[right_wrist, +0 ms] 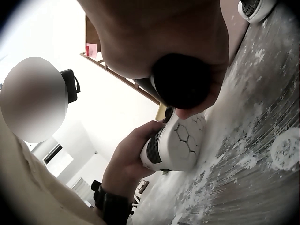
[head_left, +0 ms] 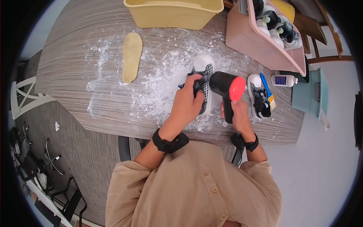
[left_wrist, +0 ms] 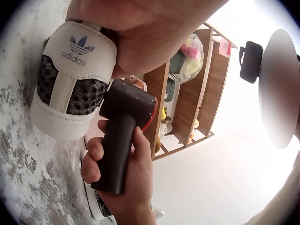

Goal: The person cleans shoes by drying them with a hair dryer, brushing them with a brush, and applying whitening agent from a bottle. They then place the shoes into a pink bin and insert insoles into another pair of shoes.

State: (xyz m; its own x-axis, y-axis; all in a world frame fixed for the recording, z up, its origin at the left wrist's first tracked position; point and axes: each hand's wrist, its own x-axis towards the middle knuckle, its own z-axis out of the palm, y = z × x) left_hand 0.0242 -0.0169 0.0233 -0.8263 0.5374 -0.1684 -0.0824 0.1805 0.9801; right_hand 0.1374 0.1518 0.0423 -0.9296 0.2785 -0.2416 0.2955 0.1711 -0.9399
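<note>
A white and black mesh shoe stands on the powdered table in the head view, toe away from the body. My left hand grips its upper near the opening; in the left wrist view the shoe's white heel shows a logo. My right hand holds a black dryer-like tool by its handle, its red end toward the right and its nozzle facing the shoe. The left wrist view shows the right hand's fingers curled round the handle. What the left fingers touch inside the shoe is hidden.
A second shoe, a blue-handled brush and a white bottle lie at the right. An insole lies at the left. Beyond are a yellow bin and a pink bin of shoes. White powder is spread over the table.
</note>
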